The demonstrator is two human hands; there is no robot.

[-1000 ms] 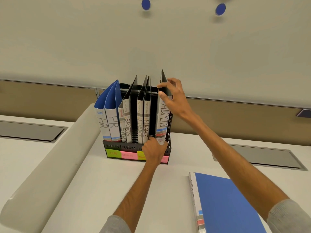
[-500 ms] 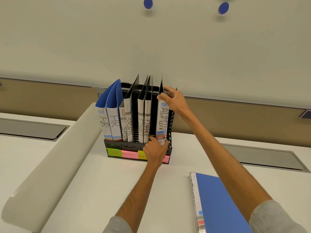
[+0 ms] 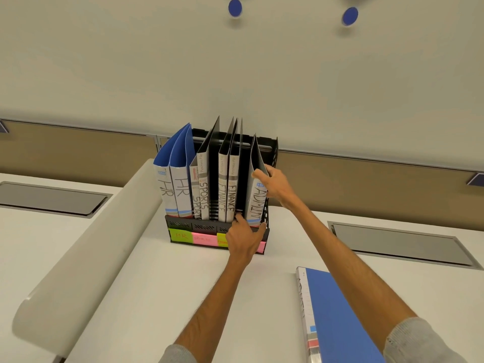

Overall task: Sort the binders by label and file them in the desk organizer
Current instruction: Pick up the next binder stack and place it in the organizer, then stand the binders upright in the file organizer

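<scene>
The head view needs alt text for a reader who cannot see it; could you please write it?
Right hand and left hand hold the ADMIN binder in the rightmost slot of a black desk organizer, beside HR, SPORTS and FINANCE binders. A blue binder lies on the desk.

Perforated black plastic organizer point(image 3: 272, 163), matt white desk point(image 3: 162, 279)

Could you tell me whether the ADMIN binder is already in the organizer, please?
In. The ADMIN binder stands in the rightmost slot of the desk organizer, its lower end behind the front wall.
</scene>
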